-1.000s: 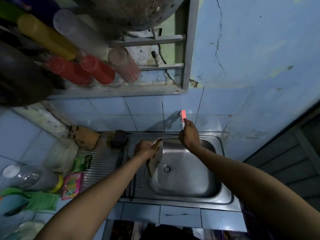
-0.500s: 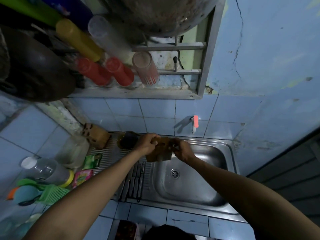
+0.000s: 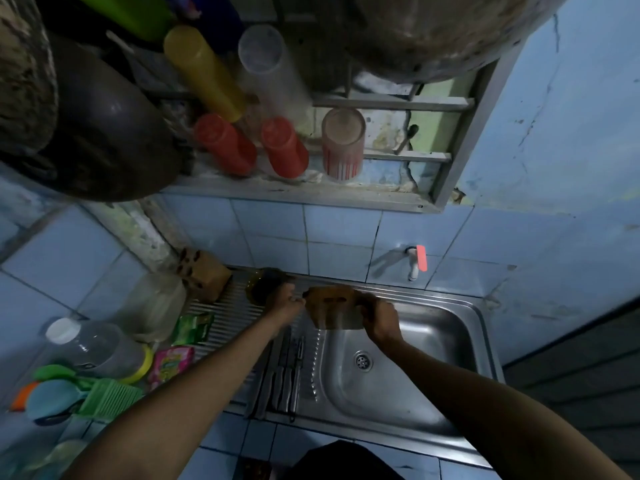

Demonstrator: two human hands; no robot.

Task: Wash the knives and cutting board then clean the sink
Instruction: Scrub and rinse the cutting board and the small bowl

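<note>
Change: cutting board (image 3: 333,308) now held by both hands; right hand (image 3: 378,318) left the tap (image 3: 415,261).
Left hand (image 3: 284,303): grips board's left edge.
Right hand: grips its right edge.
Board: above sink's (image 3: 450,358) back-left corner.
Knives (image 3: 280,379): on the drainer.

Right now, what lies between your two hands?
The cutting board, gripped at each end by the left hand and right hand, seen in the head view.
</note>
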